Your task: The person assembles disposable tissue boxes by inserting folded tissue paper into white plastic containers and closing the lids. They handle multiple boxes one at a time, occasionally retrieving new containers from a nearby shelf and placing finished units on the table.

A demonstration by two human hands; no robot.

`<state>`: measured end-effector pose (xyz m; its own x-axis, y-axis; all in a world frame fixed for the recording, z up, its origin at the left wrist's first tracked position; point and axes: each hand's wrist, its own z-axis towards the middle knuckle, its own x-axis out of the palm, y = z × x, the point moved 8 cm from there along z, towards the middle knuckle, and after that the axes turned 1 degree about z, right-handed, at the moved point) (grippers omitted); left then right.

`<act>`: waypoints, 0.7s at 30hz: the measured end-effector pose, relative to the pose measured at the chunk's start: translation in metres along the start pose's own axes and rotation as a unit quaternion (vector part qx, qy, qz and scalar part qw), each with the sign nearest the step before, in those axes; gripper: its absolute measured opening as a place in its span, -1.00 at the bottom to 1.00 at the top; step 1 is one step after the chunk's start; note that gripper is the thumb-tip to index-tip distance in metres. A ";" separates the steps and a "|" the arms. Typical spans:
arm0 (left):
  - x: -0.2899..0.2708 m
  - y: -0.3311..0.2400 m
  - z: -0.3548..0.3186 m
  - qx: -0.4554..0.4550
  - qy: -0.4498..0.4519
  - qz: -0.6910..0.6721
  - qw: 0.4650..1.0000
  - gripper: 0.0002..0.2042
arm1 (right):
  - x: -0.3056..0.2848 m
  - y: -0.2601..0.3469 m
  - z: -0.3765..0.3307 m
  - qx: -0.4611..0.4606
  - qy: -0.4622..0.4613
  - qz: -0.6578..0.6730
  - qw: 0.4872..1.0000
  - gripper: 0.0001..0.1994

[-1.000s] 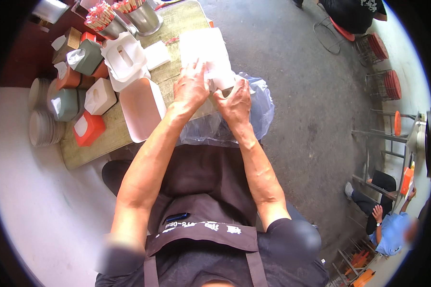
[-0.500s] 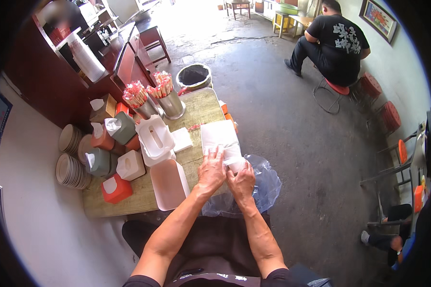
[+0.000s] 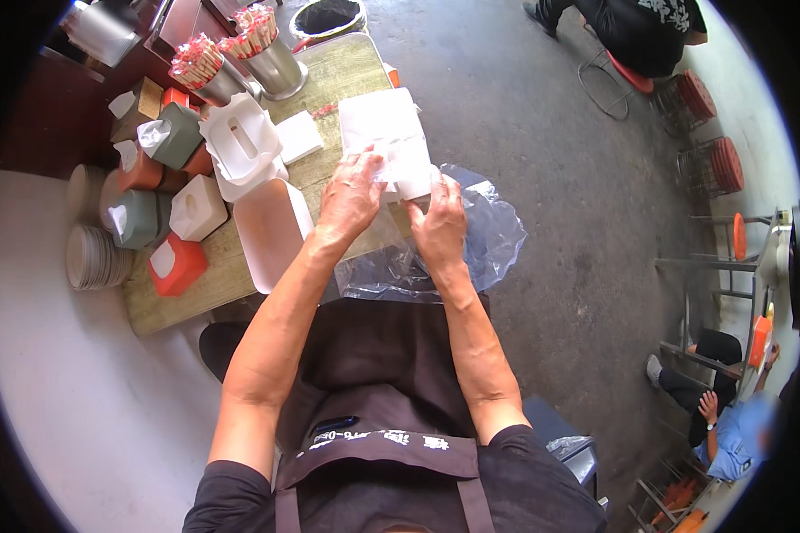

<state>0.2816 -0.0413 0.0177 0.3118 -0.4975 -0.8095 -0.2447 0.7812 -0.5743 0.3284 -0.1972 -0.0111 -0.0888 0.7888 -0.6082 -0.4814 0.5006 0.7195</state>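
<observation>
A thick white stack of paper napkins (image 3: 384, 120) lies on the near right part of the wooden table (image 3: 336, 75). My left hand (image 3: 351, 200) is closed on its near left edge, with the fingers over the top sheets. At the near right corner, my right hand (image 3: 440, 222) grips the stack between thumb and fingers. The near edge of the paper looks loose and folded between the hands. Crumpled clear plastic film (image 3: 498, 222) spreads beneath and to the right of my hands. Left of my left wrist stands a long, pale tissue-box base (image 3: 271, 235) without its lid.
A white slotted lid (image 3: 240, 142) and a small napkin pile (image 3: 300, 137) sit beyond the base. Tissue boxes (image 3: 178, 266), stacked plates (image 3: 98, 258) and metal chopstick holders (image 3: 276, 69) crowd the left side. A bin (image 3: 329, 19) stands behind; seated people are at right.
My view has tipped downward, so the table sits higher in the picture and more of my apron shows. My hands have moved slightly apart at the near end of the napkin stack.
</observation>
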 end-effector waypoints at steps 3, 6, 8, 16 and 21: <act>0.000 -0.003 -0.001 -0.013 0.003 0.004 1.000 -0.67 | 0.002 0.004 0.003 0.016 -0.013 -0.019 1.000 -0.40; 0.001 -0.004 -0.003 -0.005 0.000 0.025 1.000 -0.69 | 0.005 0.006 0.008 0.036 -0.031 -0.018 0.999 -0.42; 0.000 -0.001 -0.002 -0.013 0.001 0.015 1.000 -0.70 | 0.007 0.006 0.010 0.035 -0.052 -0.021 0.998 -0.45; -0.003 0.003 0.001 0.015 -0.023 0.007 1.000 -0.78 | 0.009 -0.002 0.006 0.003 -0.018 0.035 0.999 -0.26; -0.004 0.005 0.002 0.006 -0.004 -0.006 1.000 -0.79 | 0.008 0.007 0.008 0.035 -0.023 0.036 0.998 -0.24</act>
<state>0.2808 -0.0348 0.0181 0.3216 -0.5045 -0.8013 -0.2289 0.7797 -0.5828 0.3308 -0.1842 -0.0081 -0.0800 0.8388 -0.5385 -0.4121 0.4641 0.7841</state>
